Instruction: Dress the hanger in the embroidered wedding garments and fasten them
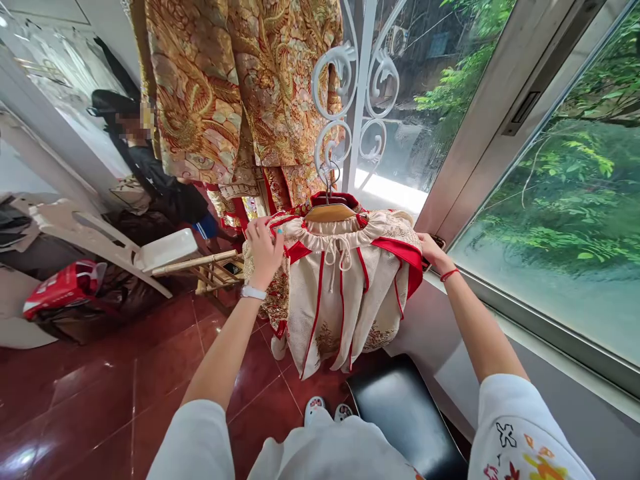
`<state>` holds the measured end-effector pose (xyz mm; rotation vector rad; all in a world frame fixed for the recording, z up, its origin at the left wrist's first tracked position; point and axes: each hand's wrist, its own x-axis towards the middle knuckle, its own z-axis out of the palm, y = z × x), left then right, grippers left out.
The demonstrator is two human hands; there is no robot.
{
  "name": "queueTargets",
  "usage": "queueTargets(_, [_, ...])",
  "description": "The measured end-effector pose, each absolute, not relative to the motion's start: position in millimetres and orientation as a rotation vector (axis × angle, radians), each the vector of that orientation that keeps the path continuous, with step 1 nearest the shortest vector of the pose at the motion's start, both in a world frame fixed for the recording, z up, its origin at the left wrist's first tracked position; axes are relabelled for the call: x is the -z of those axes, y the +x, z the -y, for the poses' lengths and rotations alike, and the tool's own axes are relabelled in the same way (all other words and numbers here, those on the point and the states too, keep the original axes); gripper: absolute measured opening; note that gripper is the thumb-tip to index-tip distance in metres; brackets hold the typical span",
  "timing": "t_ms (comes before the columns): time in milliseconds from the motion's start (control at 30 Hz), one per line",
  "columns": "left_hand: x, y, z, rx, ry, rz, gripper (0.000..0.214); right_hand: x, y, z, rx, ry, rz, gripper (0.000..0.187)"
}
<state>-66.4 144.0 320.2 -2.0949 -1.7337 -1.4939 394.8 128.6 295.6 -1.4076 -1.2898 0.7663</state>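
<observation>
A cream embroidered garment with red trim (327, 300) hangs in front of me. Its gathered neck is tied with a drawstring bow (340, 257). A wooden hanger (329, 213) with a metal hook carries it, and a red collar (350, 200) shows behind the neck. My left hand (265, 252) is closed over the garment's left shoulder, its fingers lying across the fabric. At the opposite shoulder, my right hand (434, 255) grips the side edge, with its fingertips partly hidden by the cloth.
Gold embroidered garments (200, 93) hang behind, beside white scrolled ironwork (357, 87). A black-seated chair (407, 413) stands below on the right, by the window (560, 220). To the left are a bamboo rack (215, 267), a white chair (167, 250) and a person in dark clothes (150, 167).
</observation>
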Motion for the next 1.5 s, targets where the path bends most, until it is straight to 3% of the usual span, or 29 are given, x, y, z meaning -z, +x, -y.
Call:
queueTargets(133, [-338, 5, -118, 1.328, -2.328, 1.254, 0.036, -286, 392, -120, -0.712, -1.358, 1.328, 0.042])
queueTargets(300, [-365, 137, -105, 0.742, -2.737, 0.509, 0.04, -281, 391, -112, -0.353, -1.406, 1.361, 0.041])
queueTargets(433, [-371, 190, -115, 0.635, -2.7, 0.553, 0.039, -272, 400, -100, -0.178, -1.47, 1.298, 0.041])
queueTargets(600, [-371, 194, -126, 0.574, -2.7, 0.52, 0.039, -260, 395, -112, -0.447, -1.326, 0.927, 0.04])
queueTargets(800, [-364, 189, -121, 0.56, -2.731, 0.5, 0.036, -265, 377, -160, -0.43, -1.342, 0.861, 0.038])
queueTargets(1000, [-366, 181, -107, 0.465, -2.772, 0.571, 0.028, -263, 394, -135, -0.217, -1.442, 0.996, 0.036])
queueTargets(1167, [-372, 193, -116, 0.12, -2.882, 0.824, 0.028, -282, 403, -111, 0.133, -1.533, 1.064, 0.036])
queueTargets(1300, [-362, 196, -123, 0.291, -2.841, 0.942, 0.038, -291, 389, -83, 0.376, -1.513, 1.017, 0.041])
queueTargets(1500, [-338, 185, -126, 0.465, -2.753, 0.693, 0.042, -249, 372, -31, 0.261, -1.551, 1.267, 0.033])
